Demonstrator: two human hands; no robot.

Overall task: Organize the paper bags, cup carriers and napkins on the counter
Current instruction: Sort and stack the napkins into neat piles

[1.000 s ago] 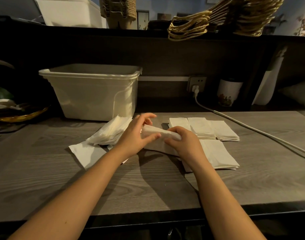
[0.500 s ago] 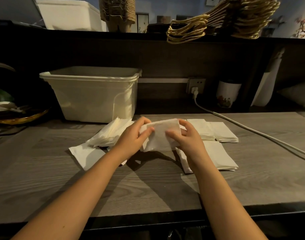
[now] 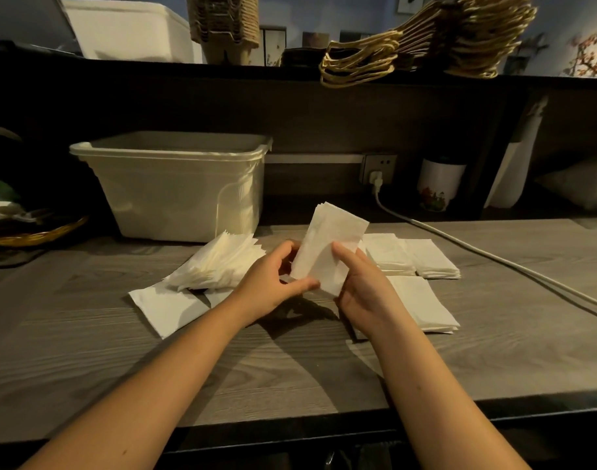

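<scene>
Both hands hold a small stack of white napkins (image 3: 329,247) upright above the counter (image 3: 290,361). My left hand (image 3: 273,283) pinches its lower left edge and my right hand (image 3: 361,283) grips its right side with the thumb on the face. A fanned, untidy napkin pile (image 3: 219,262) lies to the left over loose flat napkins (image 3: 164,308). Neat napkin stacks (image 3: 426,257) lie to the right, and one larger stack (image 3: 422,305) lies nearer. Paper bags with gold handles (image 3: 422,45) and stacked cup carriers (image 3: 224,23) sit on the upper shelf.
An open beige plastic bin (image 3: 175,184) stands behind the napkins. A white cable (image 3: 487,257) runs from the wall socket (image 3: 378,169) across the right of the counter. A decorated white cup (image 3: 439,188) stands at the back right. A wicker basket (image 3: 32,232) sits far left.
The napkin stack lay nearly flat between my hands a second ago. It has been lifted and turned upright, and both hands have shifted their hold to its lower edges.
</scene>
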